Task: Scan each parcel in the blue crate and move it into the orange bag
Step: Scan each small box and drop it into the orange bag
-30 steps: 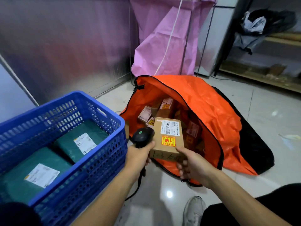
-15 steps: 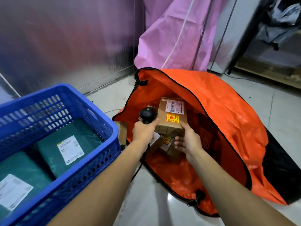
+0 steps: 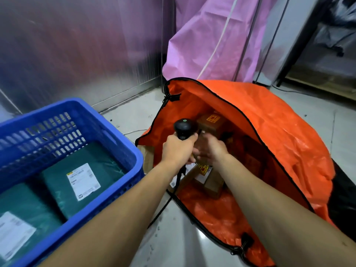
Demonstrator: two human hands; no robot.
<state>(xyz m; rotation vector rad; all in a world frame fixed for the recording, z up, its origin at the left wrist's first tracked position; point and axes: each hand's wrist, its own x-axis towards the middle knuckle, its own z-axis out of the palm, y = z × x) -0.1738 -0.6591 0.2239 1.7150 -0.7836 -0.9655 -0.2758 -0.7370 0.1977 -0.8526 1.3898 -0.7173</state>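
Brown parcel (image 3: 211, 125) inside orange bag (image 3: 269, 120), beyond both hands.

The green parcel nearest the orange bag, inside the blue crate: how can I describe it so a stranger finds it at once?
Start at the blue crate on the floor, left of the orange bag. Two dark green parcels lie flat inside. The green parcel you want is the one farther in, toward the bag; its white label shows whole, while its neighbour at the lower left is cut off by the picture's edge.
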